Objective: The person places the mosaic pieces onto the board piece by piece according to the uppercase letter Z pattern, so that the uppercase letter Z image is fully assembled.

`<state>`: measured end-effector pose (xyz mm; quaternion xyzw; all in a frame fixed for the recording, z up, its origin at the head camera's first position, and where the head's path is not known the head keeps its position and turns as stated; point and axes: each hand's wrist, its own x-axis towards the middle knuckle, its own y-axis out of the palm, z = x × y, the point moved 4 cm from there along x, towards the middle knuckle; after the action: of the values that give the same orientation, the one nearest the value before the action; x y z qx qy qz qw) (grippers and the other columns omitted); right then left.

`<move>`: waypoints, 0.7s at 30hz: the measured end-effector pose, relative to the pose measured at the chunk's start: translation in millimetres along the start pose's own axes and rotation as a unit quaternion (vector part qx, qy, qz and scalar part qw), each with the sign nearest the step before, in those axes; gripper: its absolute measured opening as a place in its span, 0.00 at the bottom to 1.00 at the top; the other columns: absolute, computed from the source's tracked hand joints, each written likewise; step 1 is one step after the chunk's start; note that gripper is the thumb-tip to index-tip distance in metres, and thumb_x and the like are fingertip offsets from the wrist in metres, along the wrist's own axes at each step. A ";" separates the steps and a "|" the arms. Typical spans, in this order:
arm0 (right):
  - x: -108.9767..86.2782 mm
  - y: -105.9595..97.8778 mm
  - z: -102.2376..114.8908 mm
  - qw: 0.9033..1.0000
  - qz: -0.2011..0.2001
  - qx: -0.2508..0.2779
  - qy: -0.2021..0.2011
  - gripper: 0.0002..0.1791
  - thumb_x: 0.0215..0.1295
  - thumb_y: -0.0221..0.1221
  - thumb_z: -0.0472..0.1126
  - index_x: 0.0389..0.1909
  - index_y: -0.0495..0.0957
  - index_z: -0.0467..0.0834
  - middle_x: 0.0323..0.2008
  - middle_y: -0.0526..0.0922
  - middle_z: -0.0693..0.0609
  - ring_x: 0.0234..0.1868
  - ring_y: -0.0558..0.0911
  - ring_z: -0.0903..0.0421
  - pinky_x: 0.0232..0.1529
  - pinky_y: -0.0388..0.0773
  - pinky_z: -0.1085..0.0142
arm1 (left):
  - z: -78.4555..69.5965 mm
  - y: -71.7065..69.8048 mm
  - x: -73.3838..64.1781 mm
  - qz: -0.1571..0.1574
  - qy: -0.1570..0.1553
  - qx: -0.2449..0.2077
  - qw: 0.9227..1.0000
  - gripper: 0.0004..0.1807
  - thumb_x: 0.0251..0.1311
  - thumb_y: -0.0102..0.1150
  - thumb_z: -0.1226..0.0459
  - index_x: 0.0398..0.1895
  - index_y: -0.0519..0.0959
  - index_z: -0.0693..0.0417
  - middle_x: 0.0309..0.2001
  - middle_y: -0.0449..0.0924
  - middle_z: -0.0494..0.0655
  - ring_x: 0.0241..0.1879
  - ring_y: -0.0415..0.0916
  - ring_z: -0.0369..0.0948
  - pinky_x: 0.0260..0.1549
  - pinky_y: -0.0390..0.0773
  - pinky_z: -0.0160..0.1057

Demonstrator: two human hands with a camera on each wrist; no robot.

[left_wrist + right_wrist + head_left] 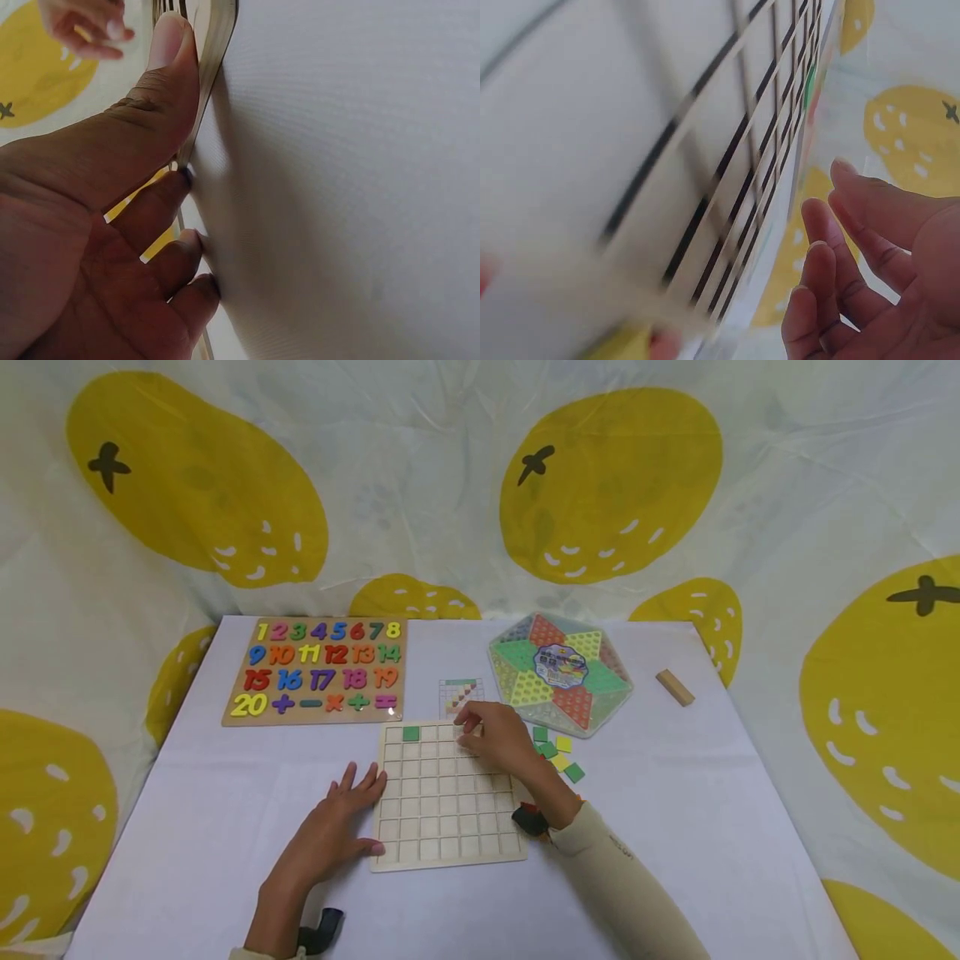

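A square pale wooden grid board (448,818) is laid on the white cloth-covered surface (712,793) in the lower centre of the frame, with a small square green tile (411,734) set in the second cell of its top row. The board's left edge is touched by the left hand (326,831), whose grip is spread, the thumb rested near the lower left corner and the fingertips placed higher up. The right hand (498,739) is held above the board's upper right part; its grip is loosely bent, with thumb and fingertips seemingly parted, as far as can be judged. Loose green and yellow tiles (574,772) are scattered just beside the board's upper right, partly hidden by that hand. A printed grid card (465,687) is seen just above the board's top edge.
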<state>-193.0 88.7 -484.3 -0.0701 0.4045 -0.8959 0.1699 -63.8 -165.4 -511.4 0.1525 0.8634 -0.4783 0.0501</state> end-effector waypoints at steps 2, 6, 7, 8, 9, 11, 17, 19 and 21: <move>-6.9 -9.0 -9.7 1.000 -0.007 0.003 0.010 0.10 0.65 0.73 0.37 0.46 0.88 0.46 0.35 0.87 0.55 0.29 0.77 0.57 0.34 0.75 0.63 | -0.5 -0.4 -0.2 -0.002 0.003 0.000 1.000 0.61 0.41 0.89 0.57 0.81 0.64 0.50 0.82 0.58 0.50 0.86 0.42 0.62 0.79 0.51 0.66; -21.3 -26.3 -29.8 0.999 -0.013 0.003 0.030 0.10 0.66 0.72 0.37 0.47 0.88 0.46 0.37 0.88 0.53 0.27 0.77 0.57 0.31 0.75 0.64 | -1.1 -1.2 -0.5 -0.004 0.007 0.004 1.000 0.61 0.41 0.88 0.57 0.81 0.65 0.51 0.82 0.58 0.51 0.85 0.43 0.63 0.79 0.52 0.66; -24.9 -30.2 -34.8 0.999 -0.012 0.002 0.035 0.10 0.66 0.71 0.37 0.47 0.88 0.46 0.38 0.88 0.53 0.27 0.78 0.57 0.31 0.76 0.63 | -1.0 -1.1 -0.4 -0.004 0.009 0.005 1.000 0.61 0.41 0.88 0.57 0.81 0.65 0.51 0.82 0.58 0.51 0.85 0.43 0.63 0.79 0.52 0.66; -28.2 -33.8 -39.7 0.999 -0.013 -0.003 0.038 0.10 0.66 0.71 0.38 0.47 0.88 0.46 0.39 0.89 0.53 0.28 0.78 0.58 0.31 0.77 0.64 | -0.8 -1.2 -0.3 -0.003 0.007 0.005 1.000 0.61 0.41 0.88 0.57 0.81 0.65 0.51 0.82 0.58 0.51 0.85 0.43 0.63 0.79 0.52 0.66; -31.6 -37.4 -44.4 0.999 -0.014 -0.007 0.040 0.10 0.66 0.72 0.38 0.47 0.88 0.46 0.39 0.89 0.53 0.28 0.79 0.58 0.32 0.77 0.64 | -0.9 -1.4 -0.4 -0.003 0.008 0.004 1.000 0.61 0.41 0.88 0.57 0.81 0.65 0.51 0.82 0.59 0.51 0.85 0.43 0.63 0.79 0.52 0.66; -37.6 -43.7 -53.8 0.999 -0.016 -0.020 0.043 0.10 0.66 0.72 0.38 0.46 0.88 0.46 0.40 0.89 0.52 0.30 0.79 0.58 0.34 0.77 0.64 | -0.9 -1.6 0.0 -0.002 0.006 0.003 1.000 0.61 0.41 0.88 0.57 0.81 0.65 0.51 0.82 0.58 0.51 0.86 0.42 0.62 0.79 0.51 0.66; -49.4 -55.6 -73.3 0.998 -0.019 -0.044 0.043 0.10 0.62 0.74 0.35 0.44 0.89 0.45 0.40 0.90 0.51 0.33 0.78 0.56 0.37 0.77 0.63 | -0.4 -1.3 0.6 -0.001 0.000 0.002 1.000 0.61 0.40 0.89 0.57 0.81 0.64 0.50 0.82 0.58 0.50 0.86 0.42 0.62 0.79 0.51 0.66; -51.2 -56.3 -77.1 0.998 -0.015 -0.048 0.046 0.10 0.61 0.74 0.33 0.43 0.90 0.45 0.40 0.90 0.51 0.33 0.77 0.55 0.37 0.76 0.63 | -0.1 -0.7 0.3 0.002 -0.004 0.000 1.000 0.62 0.40 0.89 0.57 0.81 0.64 0.50 0.83 0.57 0.49 0.86 0.41 0.61 0.80 0.50 0.66; -52.2 -55.8 -79.8 0.997 -0.011 -0.054 0.049 0.10 0.60 0.74 0.32 0.42 0.90 0.46 0.39 0.89 0.52 0.33 0.76 0.55 0.36 0.76 0.64 | 0.0 -0.1 -0.2 0.005 -0.006 -0.002 1.000 0.62 0.40 0.89 0.57 0.81 0.64 0.49 0.83 0.57 0.48 0.86 0.41 0.61 0.80 0.50 0.65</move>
<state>-179.1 197.8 -494.8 -0.0397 0.4594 -0.8768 0.1364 -63.7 -165.5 -511.3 0.1533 0.8631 -0.4777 0.0579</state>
